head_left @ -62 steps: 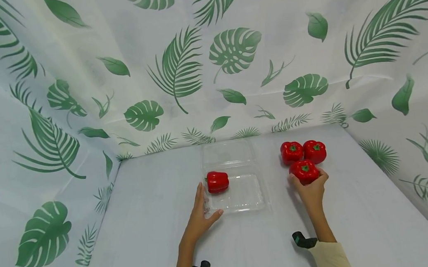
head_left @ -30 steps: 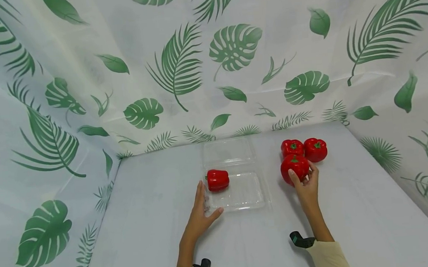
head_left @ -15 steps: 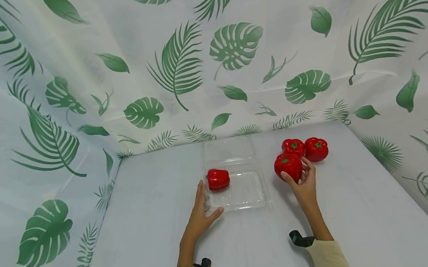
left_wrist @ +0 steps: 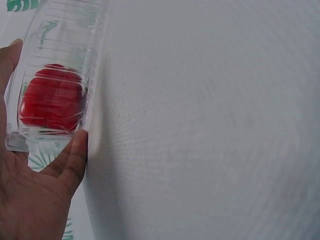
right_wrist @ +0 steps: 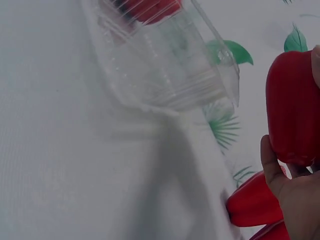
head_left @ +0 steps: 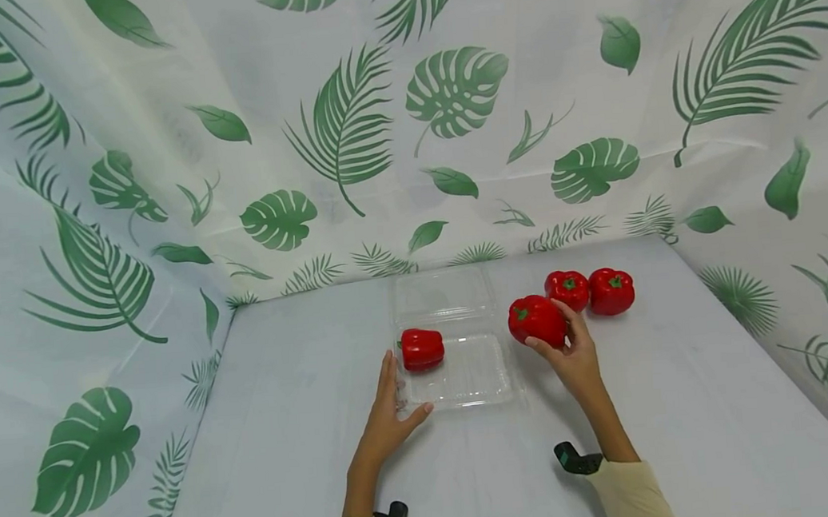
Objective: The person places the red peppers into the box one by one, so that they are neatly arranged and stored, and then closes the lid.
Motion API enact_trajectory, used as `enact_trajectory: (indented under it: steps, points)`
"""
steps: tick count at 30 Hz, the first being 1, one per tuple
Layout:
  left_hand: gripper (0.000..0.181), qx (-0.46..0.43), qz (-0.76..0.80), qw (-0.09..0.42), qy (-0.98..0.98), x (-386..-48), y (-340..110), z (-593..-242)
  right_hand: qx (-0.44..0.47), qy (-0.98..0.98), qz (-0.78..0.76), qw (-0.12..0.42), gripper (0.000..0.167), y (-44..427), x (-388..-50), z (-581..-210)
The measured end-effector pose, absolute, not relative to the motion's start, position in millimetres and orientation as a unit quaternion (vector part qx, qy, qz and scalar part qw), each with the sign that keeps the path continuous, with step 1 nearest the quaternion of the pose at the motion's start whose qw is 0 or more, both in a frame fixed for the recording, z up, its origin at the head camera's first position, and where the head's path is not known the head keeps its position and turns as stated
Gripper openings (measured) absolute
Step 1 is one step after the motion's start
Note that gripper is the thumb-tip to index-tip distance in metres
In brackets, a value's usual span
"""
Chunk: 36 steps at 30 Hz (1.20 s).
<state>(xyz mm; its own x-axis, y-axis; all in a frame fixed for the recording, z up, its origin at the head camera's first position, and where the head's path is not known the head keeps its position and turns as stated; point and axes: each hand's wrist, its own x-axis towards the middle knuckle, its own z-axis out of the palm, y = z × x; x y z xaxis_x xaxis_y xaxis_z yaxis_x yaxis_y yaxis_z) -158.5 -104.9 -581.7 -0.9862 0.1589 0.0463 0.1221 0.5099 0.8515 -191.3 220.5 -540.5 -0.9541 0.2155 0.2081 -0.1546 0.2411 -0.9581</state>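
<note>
A clear plastic container (head_left: 472, 370) lies with its lid (head_left: 441, 295) folded back. One red pepper (head_left: 422, 349) rests on its side in the container's left part, also visible through the clear wall in the left wrist view (left_wrist: 52, 99). Against the container's left side rests my left hand (head_left: 385, 421), fingers straight and thumb spread near the front corner. My right hand (head_left: 572, 359) grips another red pepper (head_left: 536, 322) by its right side, just right of the container. In the right wrist view that pepper (right_wrist: 292, 107) is held above the table.
Two more red peppers, one at the back right (head_left: 567, 289) and another beside it (head_left: 611, 291), stand side by side on the white table (head_left: 291, 459). A leaf-printed curtain (head_left: 377, 149) hangs behind the table and along both sides.
My right hand has carried its pepper leftward, away from the other two and up to the container's right edge. My left hand has stayed at the container's side.
</note>
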Motion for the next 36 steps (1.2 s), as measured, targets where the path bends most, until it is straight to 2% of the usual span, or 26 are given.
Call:
enact_trajectory:
  steps: [9, 24, 36]
  points:
    - [0.105, 0.078, 0.48, 0.019, 0.873, -159.2, -104.6, -580.1, 0.014, -0.821, 0.555, 0.13, 0.084, 208.8, -197.0, -531.2]
    - [0.104, 0.076, 0.487, 0.023, 0.87, -158.8, -104.8, -577.3, 0.086, -0.858, 0.488, 0.138, 0.079, 193.9, -204.3, -526.3]
    - [0.105, 0.076, 0.494, 0.023, 0.866, -157.4, -104.4, -578.5, 0.093, -0.875, 0.459, 0.122, 0.078, 181.2, -208.5, -533.1]
